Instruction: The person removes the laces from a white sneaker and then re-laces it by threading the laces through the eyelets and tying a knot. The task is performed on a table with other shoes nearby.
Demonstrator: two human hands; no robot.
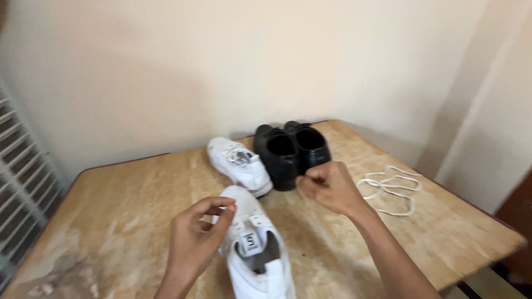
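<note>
A white shoe (260, 260) lies on the wooden table (127, 194) right in front of me, toe pointing away, its eyelets bare. My left hand (199, 232) hovers beside its toe with thumb and forefinger pinched together; I see nothing between them. My right hand (327, 185) is curled into a loose fist above the table, just in front of a pair of black shoes (291, 149), and nothing shows in it. A second white shoe (241, 163), laced, lies to the left of the black pair.
A loose white lace (390, 188) lies in loops on the table's right side. The table stands against a cream wall. A slatted window grille (22, 177) is at the left, and a dark brown panel (518, 221) at the right edge.
</note>
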